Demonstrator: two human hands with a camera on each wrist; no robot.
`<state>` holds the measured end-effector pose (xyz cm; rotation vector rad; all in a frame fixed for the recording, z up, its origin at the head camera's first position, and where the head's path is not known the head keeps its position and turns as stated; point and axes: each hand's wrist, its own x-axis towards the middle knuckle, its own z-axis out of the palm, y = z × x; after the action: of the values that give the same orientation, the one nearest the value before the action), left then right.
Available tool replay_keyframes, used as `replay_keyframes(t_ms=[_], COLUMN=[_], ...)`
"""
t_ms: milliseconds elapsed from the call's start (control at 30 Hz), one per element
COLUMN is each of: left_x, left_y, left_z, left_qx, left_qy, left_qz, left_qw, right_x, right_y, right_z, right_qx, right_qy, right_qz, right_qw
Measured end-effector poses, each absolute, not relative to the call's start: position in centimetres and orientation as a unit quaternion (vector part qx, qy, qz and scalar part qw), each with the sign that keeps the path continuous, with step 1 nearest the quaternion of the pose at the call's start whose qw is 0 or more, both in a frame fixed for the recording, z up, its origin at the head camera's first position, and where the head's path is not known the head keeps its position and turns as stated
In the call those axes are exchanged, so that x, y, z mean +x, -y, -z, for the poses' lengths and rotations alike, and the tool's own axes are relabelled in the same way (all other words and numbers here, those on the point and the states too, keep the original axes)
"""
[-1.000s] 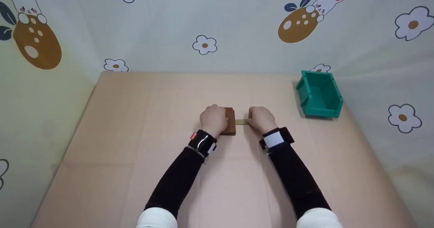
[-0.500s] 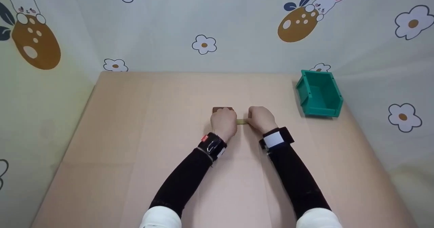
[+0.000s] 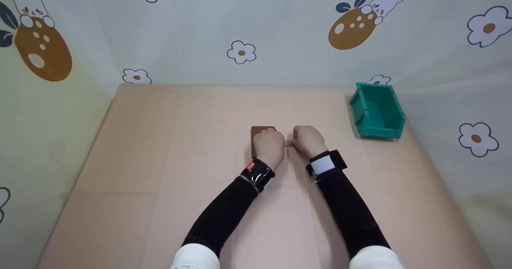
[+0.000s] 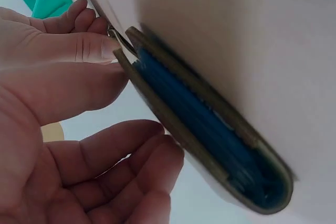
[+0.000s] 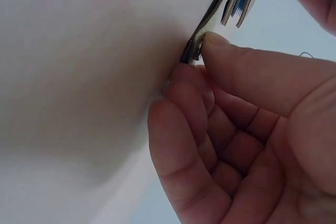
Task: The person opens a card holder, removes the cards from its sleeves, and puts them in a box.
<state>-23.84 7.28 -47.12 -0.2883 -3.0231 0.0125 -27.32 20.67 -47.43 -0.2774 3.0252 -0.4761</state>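
Where patterned cloth [image 3: 192, 29] backs the desk [image 3: 152, 149], the left hand [image 3: 269, 147] has shifted rightward over the mid-desk brown wallet [image 3: 258, 129] (head view). Left wrist: fingers [image 4: 157, 161] touch its cover [image 4: 152, 101], grip indeterminable. Right wrist: right hand [image 5: 236, 124] pinches the wallet's strap [image 5: 207, 24].

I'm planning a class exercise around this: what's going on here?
A person's left hand touches a brown wallet on the table, while the right hand pinches the end of its strap. The covers are folded over blue inner layers, and the strap isn't fastened. A green storage bin stands off to the right.
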Motion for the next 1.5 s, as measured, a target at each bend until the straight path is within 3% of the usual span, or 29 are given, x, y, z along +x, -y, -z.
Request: replay_keyframes(t_ms=[767, 1500], left_x=[-23.5, -23.9], left_y=[-7.5, -5.8], left_z=[46.8, 45.4], left_qx=[-0.068, -0.079], left_qy=[0.996, 0.988], left_qz=[0.02, 0.134], left_qw=[0.058, 0.015], right_x=[-27.2, -27.1], right_y=[-20.7, -20.6], right_z=[47.4, 47.1], right_qx=[-0.097, -0.093], right_qy=[-0.982, -0.984], right_qz=[0.157, 0.145], right_qw=[0.029, 0.038])
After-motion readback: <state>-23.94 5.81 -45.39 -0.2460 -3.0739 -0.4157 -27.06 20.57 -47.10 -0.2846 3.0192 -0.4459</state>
